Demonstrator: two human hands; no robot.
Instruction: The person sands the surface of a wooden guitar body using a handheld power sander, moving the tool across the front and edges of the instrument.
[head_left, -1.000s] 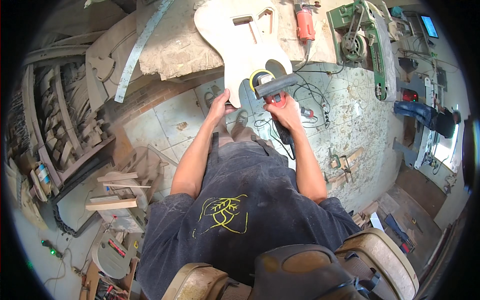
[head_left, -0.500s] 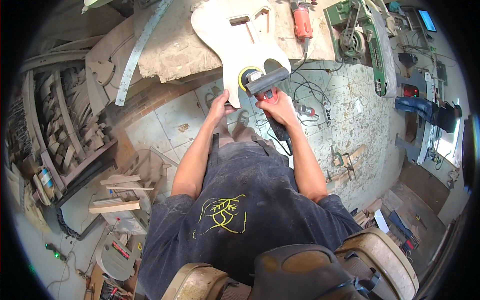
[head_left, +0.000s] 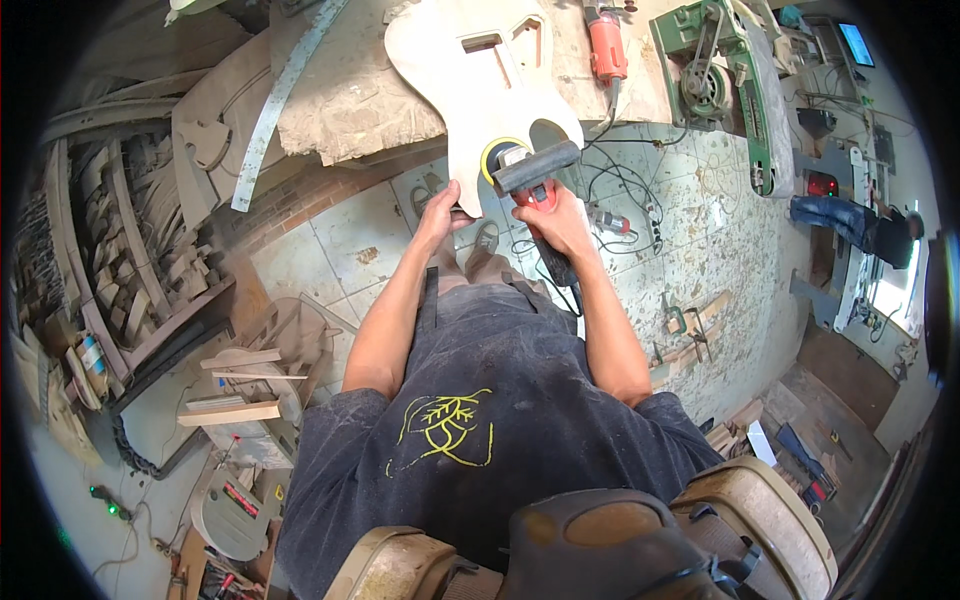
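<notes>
A pale wooden electric guitar body [head_left: 475,95] lies on the workbench, its near horns jutting past the front edge. My left hand [head_left: 441,213] is closed on the tip of its left horn, thumb on top and fingers curled beneath. In my right hand [head_left: 562,222] is a red and black handheld power sander [head_left: 537,192] with a dark side handle. Its round yellow-edged pad [head_left: 492,160] is against the wood near the inner edge of the left horn. The pad's contact face is hidden.
On the dusty workbench [head_left: 345,105] lie a red corded power tool [head_left: 606,45] and a long metal strip [head_left: 285,105]. A green belt machine [head_left: 710,85] stands at right. Cables [head_left: 625,185] coil on the floor. Wood offcuts fill a rack at left; another person [head_left: 865,225] is far right.
The sander and my right hand have shifted very slightly on the wood. My left hand keeps its hold on the horn.
</notes>
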